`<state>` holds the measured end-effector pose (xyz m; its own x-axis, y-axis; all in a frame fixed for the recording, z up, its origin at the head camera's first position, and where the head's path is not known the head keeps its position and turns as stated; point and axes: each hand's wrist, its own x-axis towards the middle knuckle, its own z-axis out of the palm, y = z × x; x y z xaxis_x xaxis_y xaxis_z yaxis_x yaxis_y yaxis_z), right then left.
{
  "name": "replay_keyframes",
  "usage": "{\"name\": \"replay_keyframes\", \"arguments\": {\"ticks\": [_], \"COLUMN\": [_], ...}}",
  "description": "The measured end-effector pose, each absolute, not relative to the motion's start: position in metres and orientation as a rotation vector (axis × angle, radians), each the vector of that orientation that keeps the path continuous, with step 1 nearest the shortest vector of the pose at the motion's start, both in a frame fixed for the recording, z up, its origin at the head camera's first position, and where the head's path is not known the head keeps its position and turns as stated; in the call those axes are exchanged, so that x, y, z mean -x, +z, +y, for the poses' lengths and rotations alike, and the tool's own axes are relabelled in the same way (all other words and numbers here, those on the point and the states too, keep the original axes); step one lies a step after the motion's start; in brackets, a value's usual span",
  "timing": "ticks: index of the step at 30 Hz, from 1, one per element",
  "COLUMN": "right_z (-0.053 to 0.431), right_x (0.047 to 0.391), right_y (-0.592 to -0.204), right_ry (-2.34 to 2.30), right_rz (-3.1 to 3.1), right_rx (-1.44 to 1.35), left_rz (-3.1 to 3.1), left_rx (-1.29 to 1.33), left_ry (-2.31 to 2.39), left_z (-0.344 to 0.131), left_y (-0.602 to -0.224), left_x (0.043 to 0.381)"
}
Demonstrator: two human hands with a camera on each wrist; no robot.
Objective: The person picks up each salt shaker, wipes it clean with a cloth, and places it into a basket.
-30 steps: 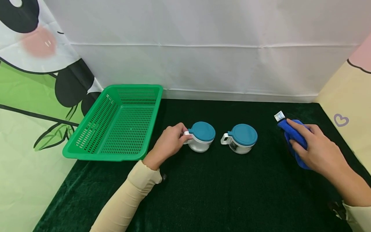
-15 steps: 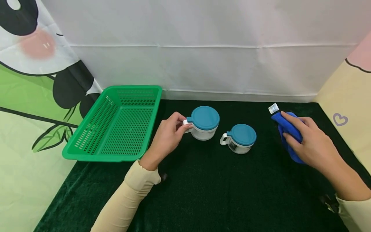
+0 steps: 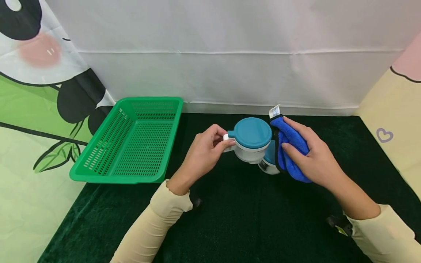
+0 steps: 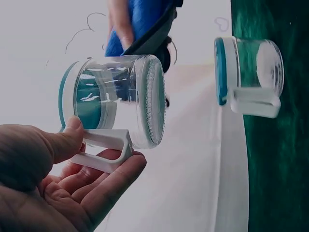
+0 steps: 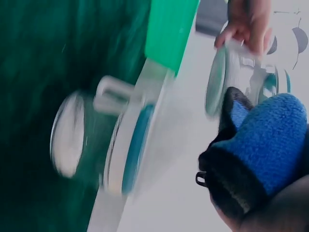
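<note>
My left hand [image 3: 204,155] pinches the white handle of a clear glass seasoning jar [image 3: 252,135] with a teal lid, held up above the table. In the left wrist view, thumb and fingers close round that handle [image 4: 108,137]. A folded blue cloth [image 3: 291,148] with black edging and a white tag is gripped by my right hand [image 3: 317,160], just right of the raised jar. Behind and below them a second teal-lidded jar [image 3: 269,168] stands on the table, partly hidden in the head view; the right wrist view shows its white handle [image 5: 113,94].
To the left sits a green slotted plastic basket [image 3: 126,178] with nothing in it. Dark green cloth [image 3: 250,223] covers the table. A white sheet [image 3: 230,80] hangs along the back, and printed sheets [image 3: 33,153] stand at both sides.
My left hand has lifted the jar off the table and carried it right, in front of the second jar. My right hand has brought the blue cloth left, up beside the raised jar.
</note>
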<state>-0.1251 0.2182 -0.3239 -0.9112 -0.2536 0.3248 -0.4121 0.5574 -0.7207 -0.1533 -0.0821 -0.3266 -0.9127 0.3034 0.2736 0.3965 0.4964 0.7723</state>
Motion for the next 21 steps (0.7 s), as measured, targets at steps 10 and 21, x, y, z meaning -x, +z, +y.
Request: {"name": "replay_keyframes", "arguments": {"ticks": [10, 21], "right_z": [0.194, 0.19], "right_x": [0.122, 0.119], "right_y": [-0.324, -0.336], "right_ry": [1.516, 1.311], "right_rz": [-2.501, -2.493], "right_rx": [-0.558, -0.544], "left_rz": [-2.515, -2.411], "left_rx": [0.572, 0.545], "left_ry": [-1.613, -1.719], "left_z": [-0.075, -0.078], "left_y": [-0.329, -0.323], "left_x": [0.154, 0.155]}}
